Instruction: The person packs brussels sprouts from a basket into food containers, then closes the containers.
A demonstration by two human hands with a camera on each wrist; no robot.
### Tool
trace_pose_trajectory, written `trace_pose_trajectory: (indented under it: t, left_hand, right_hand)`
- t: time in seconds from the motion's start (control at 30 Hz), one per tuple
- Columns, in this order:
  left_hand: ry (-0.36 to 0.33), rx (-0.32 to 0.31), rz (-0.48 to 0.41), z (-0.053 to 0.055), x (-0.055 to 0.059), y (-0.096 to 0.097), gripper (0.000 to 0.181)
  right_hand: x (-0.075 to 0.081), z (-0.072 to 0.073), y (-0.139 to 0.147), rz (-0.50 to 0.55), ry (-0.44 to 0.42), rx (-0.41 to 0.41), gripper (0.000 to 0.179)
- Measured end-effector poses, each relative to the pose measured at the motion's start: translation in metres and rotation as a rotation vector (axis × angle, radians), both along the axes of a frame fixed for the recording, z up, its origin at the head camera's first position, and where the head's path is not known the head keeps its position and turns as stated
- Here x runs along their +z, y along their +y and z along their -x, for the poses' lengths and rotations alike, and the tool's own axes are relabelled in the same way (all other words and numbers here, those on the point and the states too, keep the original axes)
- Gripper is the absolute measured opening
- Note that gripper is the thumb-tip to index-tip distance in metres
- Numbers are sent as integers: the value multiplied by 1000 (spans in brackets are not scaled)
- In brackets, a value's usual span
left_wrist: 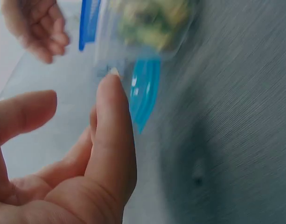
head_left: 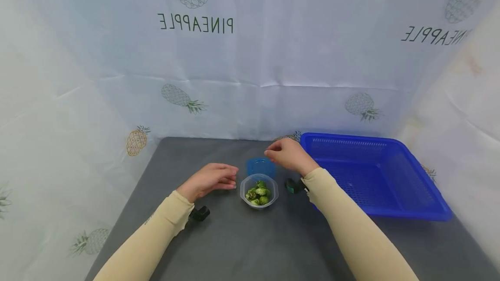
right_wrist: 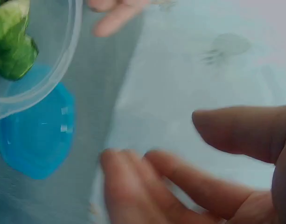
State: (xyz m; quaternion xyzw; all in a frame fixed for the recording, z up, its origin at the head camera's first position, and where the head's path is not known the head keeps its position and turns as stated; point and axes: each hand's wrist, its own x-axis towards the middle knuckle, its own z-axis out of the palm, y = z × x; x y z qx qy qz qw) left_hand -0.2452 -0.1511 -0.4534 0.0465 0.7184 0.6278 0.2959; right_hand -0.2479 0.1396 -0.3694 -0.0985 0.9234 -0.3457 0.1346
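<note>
A clear plastic container (head_left: 243,194) stands on the grey table with several Brussels sprouts (head_left: 261,191) inside. Right behind it lies a translucent blue lid (head_left: 255,166), partly overlapped by the container's rim in the right wrist view. My left hand (head_left: 214,178) hovers just left of the container, fingers relaxed and thumb apart from them, holding nothing. Above and to the right of the lid is my right hand (head_left: 288,154). Its thumb and fingers are apart in the right wrist view (right_wrist: 189,172), with nothing between them.
A large blue plastic basket (head_left: 406,211) stands on the right side of the table (head_left: 242,246). White curtains (head_left: 250,55) with pineapple prints hang behind and at both sides. Dark wrist cameras show under the left wrist (head_left: 200,213) and the right wrist (head_left: 294,185).
</note>
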Motion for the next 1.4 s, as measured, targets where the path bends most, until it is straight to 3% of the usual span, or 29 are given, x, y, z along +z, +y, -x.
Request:
trace_pose_trajectory:
  t: [0.13, 0.27, 0.4, 0.63, 0.83, 1.0, 1.13, 1.23, 1.4]
  left_hand:
    - [-80, 73, 17, 29, 7, 19, 50]
    - [-199, 151, 14, 48, 7, 36, 47]
    - [-256, 198, 33, 54, 11, 45, 49]
    - [-304, 214, 25, 55, 12, 54, 53]
    - [-293, 242, 45, 56, 12, 54, 53]
    - [-305, 267, 8, 56, 10, 54, 57]
    - [-280, 289, -8, 54, 10, 55, 57]
    - [-213, 287, 3, 50, 12, 56, 53]
    - [-22, 272, 61, 38, 27, 51, 39]
  right_hand:
    - [-18, 26, 0, -73, -184, -66, 32]
    - [-37, 41, -4, -136, -258, -98, 33]
    - [-42, 44, -10, -128, -267, -106, 50]
    - [-50, 46, -14, -154, -264, -153, 40]
    - [-50, 46, -14, -151, -241, -161, 40]
    - [-46, 41, -12, -92, -214, -215, 37]
    - [-41, 35, -8, -56, -175, -210, 30]
    - [-36, 31, -5, -27, -140, -225, 25]
    - [-21, 20, -1, 113, -87, -264, 21]
